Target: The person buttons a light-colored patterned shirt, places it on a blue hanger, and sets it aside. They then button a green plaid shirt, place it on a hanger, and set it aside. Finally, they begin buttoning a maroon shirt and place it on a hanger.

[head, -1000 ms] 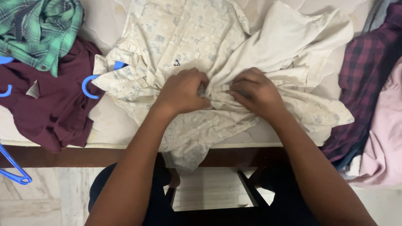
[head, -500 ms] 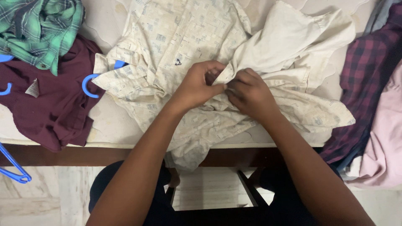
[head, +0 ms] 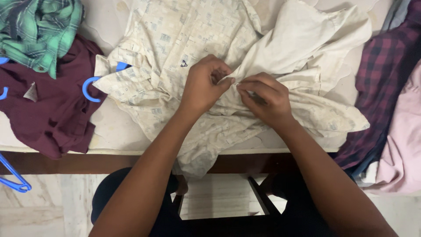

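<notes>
A cream patterned shirt lies spread and rumpled on the bed, still on a blue hanger whose hook sticks out at its left. My left hand and my right hand meet at the shirt's front opening near the middle. Both pinch the fabric edge there, fingertips almost touching. What lies between the fingertips is too small to make out.
A maroon shirt lies at the left with a green plaid shirt on top. A dark plaid garment and a pink one lie at the right. Another blue hanger hangs off the bed's wooden edge.
Both hands have moved up the shirt's front, away from me, and closer together, still pinching the fabric edge.
</notes>
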